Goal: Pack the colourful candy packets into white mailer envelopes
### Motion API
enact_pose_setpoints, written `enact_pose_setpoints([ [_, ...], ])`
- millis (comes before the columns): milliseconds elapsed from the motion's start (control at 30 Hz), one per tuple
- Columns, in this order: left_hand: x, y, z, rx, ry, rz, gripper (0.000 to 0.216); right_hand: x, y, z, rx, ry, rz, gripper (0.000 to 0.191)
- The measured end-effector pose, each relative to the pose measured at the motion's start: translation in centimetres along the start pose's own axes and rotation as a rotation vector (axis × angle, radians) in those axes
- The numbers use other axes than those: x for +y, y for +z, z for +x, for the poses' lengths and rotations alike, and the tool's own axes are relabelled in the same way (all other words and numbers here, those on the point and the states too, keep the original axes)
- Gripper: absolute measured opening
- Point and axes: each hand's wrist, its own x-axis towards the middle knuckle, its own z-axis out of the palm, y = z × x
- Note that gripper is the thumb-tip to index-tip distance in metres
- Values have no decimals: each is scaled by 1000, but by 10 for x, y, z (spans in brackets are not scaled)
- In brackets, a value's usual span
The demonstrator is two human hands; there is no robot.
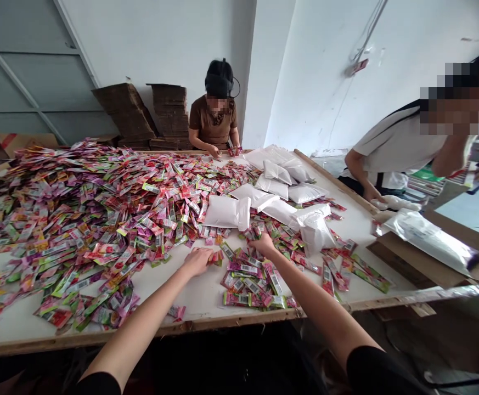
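Left hand in, grip pinched on a glossy pink foil sachet, near side of the white wood-rimmed surface! Right hand down among loose multicoloured sachets, grip hidden, can't tell. One careless sweep could spill them over the near edge!

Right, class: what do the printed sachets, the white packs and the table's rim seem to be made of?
The printed sachets look like thin glossy plastic film, glinting where creased. The white packs seem soft matt plastic, puffed and folded. The table's rim looks like bare wood, plain brown and unpainted; grain is hard to see.
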Motion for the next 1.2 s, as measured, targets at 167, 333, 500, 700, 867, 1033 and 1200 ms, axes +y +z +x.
enact_pose_setpoints([
  [167, 18, 3, 16, 55, 8, -222, 36, 8, -40, 0, 8, -82, 30, 20],
  [333, 66, 38, 31, -40, -43, -59, 28, 1, -9, -26, -59, -178, -48, 28],
  [500, 65, 44, 27, -14, -95, 14, 14, -2, 14, -29, -8, -195, -63, 36],
  [700, 26, 13, -2, 127, -116, -31, 19, 7, -52, -20, 125, -134, 427, 22],
  [867, 11, 2, -12, 275, -171, -377, 23, 28, -81, -35, 126, 55, 998, 22],
  [1033, 15, 1, -7, 387, -273, -596, 34, 38, -73, -40, 83, 157, 863, 18],
  [1200, 37, 1, 19, 165, -128, -407, 26, 14, -40, -21, 57, 182, 454, 18],
])
